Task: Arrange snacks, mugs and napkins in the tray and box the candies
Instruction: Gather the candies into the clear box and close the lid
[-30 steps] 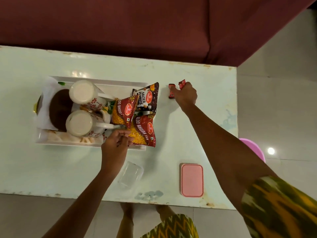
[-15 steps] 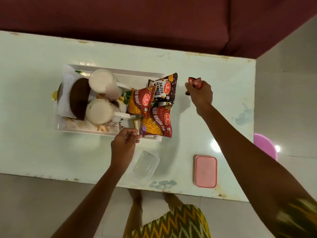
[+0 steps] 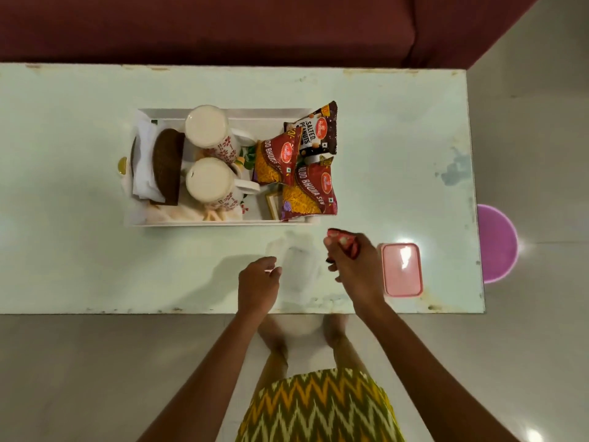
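Observation:
A white tray (image 3: pixel 223 222) on the pale green table holds two white flowered mugs (image 3: pixel 208 130) (image 3: pixel 212 183), folded white napkins (image 3: pixel 143 161) with a brown one, and three snack packets (image 3: pixel 306 189). My right hand (image 3: pixel 350 263) is shut on red-wrapped candies (image 3: pixel 342 239), just right of and above a clear plastic box (image 3: pixel 294 266) near the table's front edge. My left hand (image 3: pixel 258 282) touches the box's left side with its fingers curled. The box's pink lid (image 3: pixel 402 269) lies flat to the right of my right hand.
A maroon sofa (image 3: pixel 223 27) runs along the table's far side. A purple round stool (image 3: pixel 497 244) stands on the tiled floor off the table's right end. My feet are under the front edge.
My right hand has carried the candies from the far side by the tray down to the clear box. My left hand has left the tray and gone to the box.

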